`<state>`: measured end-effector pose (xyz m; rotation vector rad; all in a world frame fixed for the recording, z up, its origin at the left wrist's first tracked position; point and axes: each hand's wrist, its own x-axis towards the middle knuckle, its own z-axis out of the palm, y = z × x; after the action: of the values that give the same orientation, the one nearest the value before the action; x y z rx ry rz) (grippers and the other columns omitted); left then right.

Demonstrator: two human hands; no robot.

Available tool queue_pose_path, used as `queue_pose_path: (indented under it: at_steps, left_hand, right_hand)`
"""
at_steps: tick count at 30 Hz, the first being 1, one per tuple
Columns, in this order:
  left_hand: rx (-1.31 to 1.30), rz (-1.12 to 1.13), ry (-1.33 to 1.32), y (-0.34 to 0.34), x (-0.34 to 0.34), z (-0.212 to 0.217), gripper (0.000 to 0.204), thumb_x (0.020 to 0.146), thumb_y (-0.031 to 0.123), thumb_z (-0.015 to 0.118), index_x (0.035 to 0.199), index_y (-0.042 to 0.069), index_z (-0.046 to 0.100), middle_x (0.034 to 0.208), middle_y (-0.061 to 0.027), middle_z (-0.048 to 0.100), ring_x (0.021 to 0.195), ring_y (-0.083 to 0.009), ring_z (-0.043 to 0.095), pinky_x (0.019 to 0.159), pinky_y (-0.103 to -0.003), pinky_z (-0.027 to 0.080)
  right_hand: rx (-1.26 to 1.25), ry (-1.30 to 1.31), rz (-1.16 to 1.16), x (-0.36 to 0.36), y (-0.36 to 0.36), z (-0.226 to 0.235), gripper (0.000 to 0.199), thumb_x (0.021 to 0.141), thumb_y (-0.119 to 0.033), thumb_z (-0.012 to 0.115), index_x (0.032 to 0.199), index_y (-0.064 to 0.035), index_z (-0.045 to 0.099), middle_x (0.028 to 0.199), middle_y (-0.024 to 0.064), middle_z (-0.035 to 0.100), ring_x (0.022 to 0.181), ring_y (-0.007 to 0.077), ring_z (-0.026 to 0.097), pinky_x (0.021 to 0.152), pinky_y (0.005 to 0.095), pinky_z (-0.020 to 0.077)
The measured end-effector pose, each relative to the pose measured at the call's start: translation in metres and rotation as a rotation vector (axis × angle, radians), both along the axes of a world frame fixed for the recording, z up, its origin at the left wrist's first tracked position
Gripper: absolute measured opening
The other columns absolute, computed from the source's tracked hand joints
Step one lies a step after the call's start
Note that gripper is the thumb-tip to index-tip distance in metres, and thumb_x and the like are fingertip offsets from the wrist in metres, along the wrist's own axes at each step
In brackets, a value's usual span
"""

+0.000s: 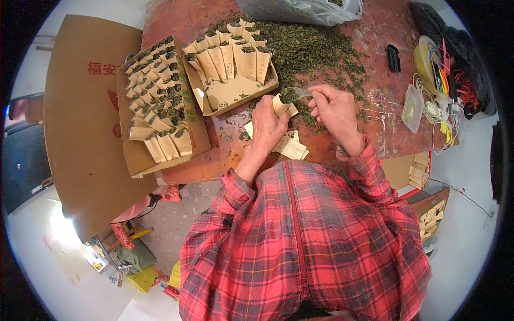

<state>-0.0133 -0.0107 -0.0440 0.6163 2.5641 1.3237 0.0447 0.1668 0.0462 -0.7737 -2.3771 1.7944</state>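
Observation:
My left hand (pixel 266 124) is closed around a small brown paper bag (pixel 279 106), its mouth tilted toward my right hand. A clear plastic spoon (pixel 301 93) is pinched in my right hand (pixel 337 113), its tip over a pile of loose dark green dried leaves (pixel 326 56) that look like tea. A few leaves sit at the spoon's tip, close to the bag. Flat paper bags (pixel 292 147) lie on the table under and beside my left wrist. Ahead of my left hand, a shallow cardboard box (pixel 225 88) holds several upright leaf-filled bags.
A larger cardboard box (pixel 199 131) packed with filled bags stands to the left, beside a big carton (pixel 85 107). A clear plastic bag (pixel 305 12) stands at the far edge. On the right lie a black case (pixel 393 58), a plastic container (pixel 412 109) and cables. Scattered leaves cover the red table (pixel 383 32).

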Motion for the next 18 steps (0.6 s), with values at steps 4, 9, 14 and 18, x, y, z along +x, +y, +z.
queue_pose_path:
  at_steps: [4,9,14,18]
  left_hand:
    - [-0.012,-0.008,0.022,0.0,0.0,-0.002,0.04,0.079,0.009,0.074,0.109,-0.003,0.051,0.098,-0.0269,0.061,0.099,-0.0479,0.059,0.085,-0.054,0.046]
    - [-0.015,-0.012,0.028,0.002,0.0,-0.002,0.038,0.079,0.009,0.074,0.107,-0.002,0.051,0.097,-0.0262,0.062,0.097,-0.0476,0.059,0.082,-0.054,0.045]
    - [0.003,-0.002,0.002,0.001,0.0,-0.004,0.036,0.079,0.009,0.073,0.106,-0.001,0.052,0.096,-0.0257,0.062,0.095,-0.0466,0.06,0.082,-0.053,0.044]
    - [0.021,0.0,-0.034,0.001,0.0,-0.004,0.036,0.08,0.01,0.073,0.107,-0.001,0.052,0.098,-0.0251,0.063,0.097,-0.0456,0.06,0.084,-0.053,0.043]
  right_hand:
    - [0.331,0.199,0.132,0.004,-0.004,-0.007,0.02,0.098,-0.006,0.061,0.111,0.0032,0.074,0.079,0.0126,0.074,0.065,0.0145,0.071,0.053,0.0292,0.0532]
    - [0.585,0.41,0.241,0.005,-0.014,-0.006,0.017,0.092,0.0,0.065,0.106,0.0035,0.073,0.084,0.0217,0.072,0.07,0.0307,0.073,0.059,0.0378,0.0558]
    - [0.685,0.388,0.341,0.009,-0.021,-0.007,0.019,0.089,0.004,0.067,0.108,0.0017,0.07,0.089,0.0211,0.071,0.075,0.0358,0.072,0.061,0.0412,0.056]
    - [0.728,0.436,0.333,0.012,-0.023,-0.006,0.023,0.087,0.005,0.068,0.11,0.0007,0.069,0.083,0.019,0.068,0.07,0.035,0.069,0.058,0.041,0.0546]
